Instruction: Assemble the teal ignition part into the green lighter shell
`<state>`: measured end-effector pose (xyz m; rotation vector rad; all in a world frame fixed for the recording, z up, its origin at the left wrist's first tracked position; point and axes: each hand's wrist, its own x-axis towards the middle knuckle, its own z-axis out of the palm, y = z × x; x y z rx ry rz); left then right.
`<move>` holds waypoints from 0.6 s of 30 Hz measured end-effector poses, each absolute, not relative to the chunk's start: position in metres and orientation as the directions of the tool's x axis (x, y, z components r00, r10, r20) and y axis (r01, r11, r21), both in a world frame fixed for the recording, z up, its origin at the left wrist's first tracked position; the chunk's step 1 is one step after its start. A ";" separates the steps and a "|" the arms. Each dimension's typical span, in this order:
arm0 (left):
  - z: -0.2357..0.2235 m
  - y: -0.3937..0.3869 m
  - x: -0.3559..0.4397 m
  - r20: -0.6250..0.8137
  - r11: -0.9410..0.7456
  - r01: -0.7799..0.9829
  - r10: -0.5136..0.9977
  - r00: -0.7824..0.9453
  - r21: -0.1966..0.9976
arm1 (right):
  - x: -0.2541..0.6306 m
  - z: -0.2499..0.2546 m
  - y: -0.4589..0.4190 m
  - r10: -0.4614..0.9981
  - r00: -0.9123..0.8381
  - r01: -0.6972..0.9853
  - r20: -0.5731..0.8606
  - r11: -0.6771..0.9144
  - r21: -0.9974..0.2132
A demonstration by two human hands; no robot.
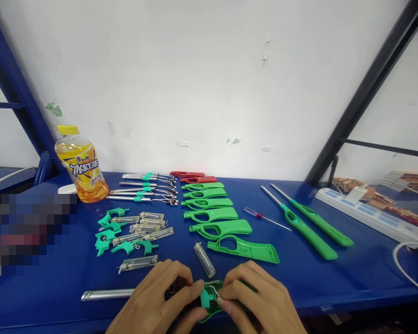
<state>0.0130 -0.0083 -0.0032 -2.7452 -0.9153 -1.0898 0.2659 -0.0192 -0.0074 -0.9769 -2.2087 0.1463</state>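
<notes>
At the table's front edge, my left hand (pixel 156 297) is closed round a green lighter shell (pixel 212 316), its thumb and index finger at a teal trigger (pixel 205 298) inside it. A metal lighter tube (pixel 106 294) sticks out to the left from under this hand. On the other side, my right hand (pixel 261 297) pinches a thin white wire (pixel 214 291) beside the trigger; its fingers partly cover the shell. Just beyond both hands lies a clear lighter fuel tank (pixel 204 260). An upturned green shell half (pixel 245 249) lies behind my right hand.
Left are teal triggers (pixel 104 239), fuel tanks (pixel 149 225) and wired metal tubes (pixel 139 190). Green shell halves (pixel 209 215) and red ones (pixel 195 179) line the middle. Rightward lie a screwdriver (pixel 264 218), two lighters (pixel 310 232) and a power strip (pixel 372 215). A drink bottle (pixel 81 164) stands back left.
</notes>
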 end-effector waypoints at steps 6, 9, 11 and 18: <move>-0.008 -0.010 0.010 0.627 -0.816 0.555 0.519 0.581 0.161 | 0.266 -0.009 -0.018 0.687 -0.454 0.598 0.568 0.707 -0.377; -0.010 -0.012 0.009 0.644 -0.781 0.608 0.539 0.543 0.143 | 0.266 -0.010 -0.018 0.692 -0.458 0.588 0.558 0.707 -0.393; -0.009 -0.011 0.010 0.674 -0.765 0.634 0.530 0.514 0.117 | 0.265 -0.010 -0.018 0.694 -0.457 0.586 0.557 0.706 -0.398; -0.004 -0.011 0.014 0.686 -0.804 0.575 0.505 0.524 0.153 | 0.263 -0.002 -0.019 0.691 -0.425 0.572 0.585 0.706 -0.419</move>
